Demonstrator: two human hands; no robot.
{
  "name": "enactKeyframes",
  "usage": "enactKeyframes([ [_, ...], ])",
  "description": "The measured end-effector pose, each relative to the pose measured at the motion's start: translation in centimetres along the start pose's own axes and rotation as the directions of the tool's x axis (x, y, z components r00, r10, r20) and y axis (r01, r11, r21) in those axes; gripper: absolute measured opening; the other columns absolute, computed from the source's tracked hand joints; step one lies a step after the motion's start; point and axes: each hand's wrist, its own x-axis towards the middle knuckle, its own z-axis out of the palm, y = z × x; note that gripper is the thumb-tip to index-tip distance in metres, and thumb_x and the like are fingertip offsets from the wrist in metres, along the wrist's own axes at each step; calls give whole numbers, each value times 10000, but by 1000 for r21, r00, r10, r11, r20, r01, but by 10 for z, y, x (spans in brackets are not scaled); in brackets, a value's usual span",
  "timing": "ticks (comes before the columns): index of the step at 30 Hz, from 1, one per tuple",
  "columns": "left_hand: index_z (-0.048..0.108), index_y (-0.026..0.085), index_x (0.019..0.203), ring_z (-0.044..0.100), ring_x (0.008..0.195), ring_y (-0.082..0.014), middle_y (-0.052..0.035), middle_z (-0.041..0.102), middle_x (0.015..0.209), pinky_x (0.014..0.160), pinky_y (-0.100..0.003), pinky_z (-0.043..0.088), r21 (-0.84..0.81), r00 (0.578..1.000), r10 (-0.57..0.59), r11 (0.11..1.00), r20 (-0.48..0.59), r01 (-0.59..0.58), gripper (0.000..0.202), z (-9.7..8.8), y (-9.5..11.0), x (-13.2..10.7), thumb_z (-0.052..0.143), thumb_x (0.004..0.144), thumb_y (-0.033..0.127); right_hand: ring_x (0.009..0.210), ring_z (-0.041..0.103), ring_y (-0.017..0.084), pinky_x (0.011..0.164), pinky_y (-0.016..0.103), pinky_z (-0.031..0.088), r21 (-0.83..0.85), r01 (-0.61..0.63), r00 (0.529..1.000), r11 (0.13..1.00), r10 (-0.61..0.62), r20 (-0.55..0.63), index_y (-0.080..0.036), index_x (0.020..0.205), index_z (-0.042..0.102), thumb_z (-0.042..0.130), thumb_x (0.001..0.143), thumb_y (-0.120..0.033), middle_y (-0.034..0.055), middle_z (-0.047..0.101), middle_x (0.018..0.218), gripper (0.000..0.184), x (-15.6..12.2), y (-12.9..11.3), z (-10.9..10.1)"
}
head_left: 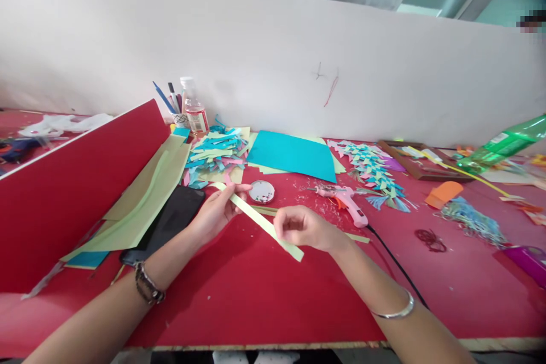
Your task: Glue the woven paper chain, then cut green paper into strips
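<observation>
A long pale green paper strip (256, 217) runs slantwise over the red table (256, 296). My left hand (217, 210) pinches it near its upper left end. My right hand (305, 228) is closed on it lower down, near its right end. Both hands hover just above the tabletop. A dark bracelet sits on my left wrist and a silver bangle on my right wrist.
A pink glue gun (347, 205) with a black cord lies to the right. A small round tin (261, 191), cut paper bits (215, 156), a teal sheet (292, 154), a black pouch (173, 219), a red board (72, 182), a bottle (194, 108) and a green bottle (505, 145) surround the hands.
</observation>
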Motion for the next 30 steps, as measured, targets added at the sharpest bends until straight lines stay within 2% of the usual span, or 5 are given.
enactKeyframes([
  [5,641,132,797,393,431,-26,25,486,580,422,-137,343,-82,998,-68,994,5,68,277,1,-4,-2,484,837,356,563,482,68,544,209,406,84,103,990,991,-111,86,-163,813,540,511,793,-260,3,539,705,104,-3,4,0],
  [13,651,132,895,493,440,-30,-3,585,629,456,-138,431,-138,952,-284,945,110,298,244,10,-19,-11,474,857,295,898,503,138,796,280,413,-592,95,972,800,-202,-117,-266,1074,556,474,828,-204,48,523,1029,267,10,15,22],
  [20,659,108,896,479,439,-31,8,558,560,458,-132,427,-95,967,-220,968,127,233,258,12,-18,-13,525,825,316,777,507,120,716,256,410,-506,130,924,853,-289,-250,-208,802,583,487,836,-289,14,496,811,130,10,23,22],
  [27,644,119,947,546,580,-51,-15,597,702,608,-153,483,-85,981,-128,990,-148,116,222,1,-10,-6,471,856,223,788,468,120,706,254,380,-378,-29,879,925,-157,-450,-186,641,431,354,875,-355,27,454,923,299,11,19,16],
  [30,625,138,1003,575,656,-79,-27,610,795,609,-163,482,-91,986,-139,987,-94,130,244,2,-8,-7,462,859,248,837,483,132,732,254,384,-340,-78,864,937,-106,-492,-179,593,403,430,835,-367,24,472,914,307,12,21,16],
])
